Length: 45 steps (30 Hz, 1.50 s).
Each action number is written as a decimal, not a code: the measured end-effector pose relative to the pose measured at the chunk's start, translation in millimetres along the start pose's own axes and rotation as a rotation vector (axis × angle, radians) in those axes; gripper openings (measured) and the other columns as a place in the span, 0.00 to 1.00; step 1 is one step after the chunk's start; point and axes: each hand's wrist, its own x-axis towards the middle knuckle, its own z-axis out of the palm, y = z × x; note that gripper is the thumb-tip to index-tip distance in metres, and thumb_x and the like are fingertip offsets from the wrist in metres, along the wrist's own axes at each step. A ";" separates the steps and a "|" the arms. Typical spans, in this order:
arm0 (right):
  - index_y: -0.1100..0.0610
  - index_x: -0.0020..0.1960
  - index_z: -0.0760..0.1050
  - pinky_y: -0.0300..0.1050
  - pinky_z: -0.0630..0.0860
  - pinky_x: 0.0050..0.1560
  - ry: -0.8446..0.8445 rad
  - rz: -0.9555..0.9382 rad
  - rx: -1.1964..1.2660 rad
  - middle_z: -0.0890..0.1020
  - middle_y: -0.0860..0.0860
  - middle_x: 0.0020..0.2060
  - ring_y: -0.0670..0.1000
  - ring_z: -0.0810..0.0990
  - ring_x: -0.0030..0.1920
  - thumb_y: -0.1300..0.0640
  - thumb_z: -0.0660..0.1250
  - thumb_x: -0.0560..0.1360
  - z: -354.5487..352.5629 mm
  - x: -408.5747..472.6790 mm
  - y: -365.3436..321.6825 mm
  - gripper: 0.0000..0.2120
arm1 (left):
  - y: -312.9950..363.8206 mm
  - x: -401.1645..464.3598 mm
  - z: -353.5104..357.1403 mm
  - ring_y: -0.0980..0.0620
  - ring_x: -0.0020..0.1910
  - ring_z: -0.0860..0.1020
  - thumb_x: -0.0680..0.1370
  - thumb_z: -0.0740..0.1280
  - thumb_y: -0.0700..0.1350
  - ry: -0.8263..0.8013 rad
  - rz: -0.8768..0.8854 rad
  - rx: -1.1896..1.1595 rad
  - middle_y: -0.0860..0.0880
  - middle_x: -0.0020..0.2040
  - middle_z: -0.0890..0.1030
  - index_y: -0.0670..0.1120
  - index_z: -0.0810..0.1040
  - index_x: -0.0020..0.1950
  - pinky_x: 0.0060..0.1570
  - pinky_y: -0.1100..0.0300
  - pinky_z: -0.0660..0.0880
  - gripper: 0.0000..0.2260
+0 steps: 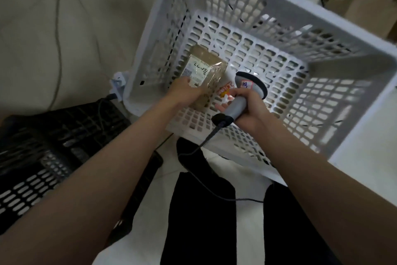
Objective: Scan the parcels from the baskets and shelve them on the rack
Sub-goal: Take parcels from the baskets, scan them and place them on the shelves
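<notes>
Left hand grips parcel in white basket — right hand grips scanner.

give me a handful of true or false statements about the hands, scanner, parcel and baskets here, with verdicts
1. The right hand grips the scanner by its handle. True.
2. The brown parcel lies on the floor outside the baskets. False: it lies inside the white basket, near its left wall.
3. The left hand reaches into the white basket and touches the parcel. True.
4. The scanner is wireless. False: a cable runs from the end of its handle.
5. The black basket stands to the right of the white one. False: it stands on the left.
6. The parcel carries a white label with handwriting. True.
</notes>
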 end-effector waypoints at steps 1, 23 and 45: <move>0.60 0.52 0.78 0.65 0.81 0.56 -0.009 -0.001 0.010 0.77 0.57 0.56 0.65 0.78 0.56 0.66 0.67 0.78 1.5 11.0 3.2 0.04 | -1.2 10.7 0.7 0.48 0.60 0.77 0.81 0.67 0.51 -0.012 0.004 0.017 0.50 0.58 0.78 0.49 0.75 0.63 0.55 0.58 0.72 0.12; 0.54 0.40 0.88 0.49 0.74 0.55 -0.183 -0.131 0.146 0.86 0.49 0.48 0.51 0.77 0.42 0.51 0.62 0.82 -15.6 51.3 15.7 0.19 | -6.4 72.0 17.8 0.45 0.64 0.75 0.74 0.74 0.45 0.121 -0.036 -0.063 0.46 0.63 0.75 0.44 0.66 0.71 0.59 0.51 0.77 0.29; 0.55 0.61 0.74 0.62 0.68 0.72 -0.426 -0.159 -0.429 0.81 0.56 0.57 0.59 0.80 0.58 0.52 0.67 0.78 -8.2 -449.4 -22.7 0.14 | 106.6 -391.9 -37.7 0.52 0.56 0.80 0.69 0.79 0.39 0.290 0.221 -0.658 0.51 0.62 0.78 0.53 0.70 0.73 0.43 0.66 0.78 0.35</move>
